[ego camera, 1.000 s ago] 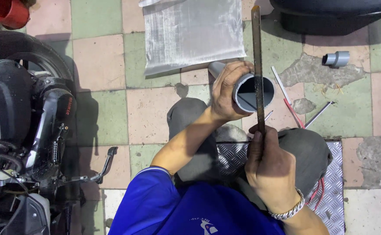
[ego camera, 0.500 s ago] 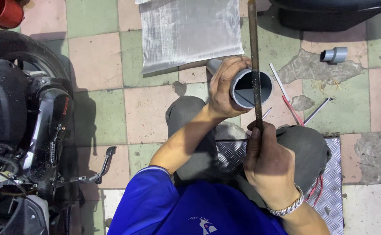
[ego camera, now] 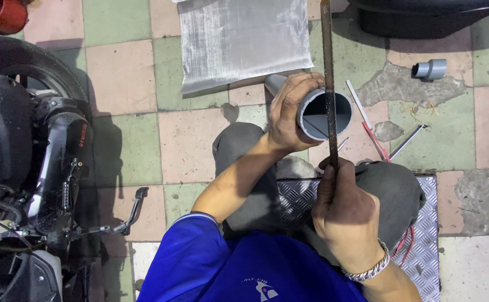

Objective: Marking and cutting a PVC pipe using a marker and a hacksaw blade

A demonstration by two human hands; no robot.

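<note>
Tiled floor: left hand (ego camera: 290, 114) grips pipe (ego camera: 318, 112), mouth toward camera; right hand (ego camera: 346, 215) grips file (ego camera: 328, 84), upright.

Grey plastic pipe (ego camera: 317, 112) tilted up, open mouth facing the camera; long dark metal file (ego camera: 329, 84) crosses its rim, upright.
</note>
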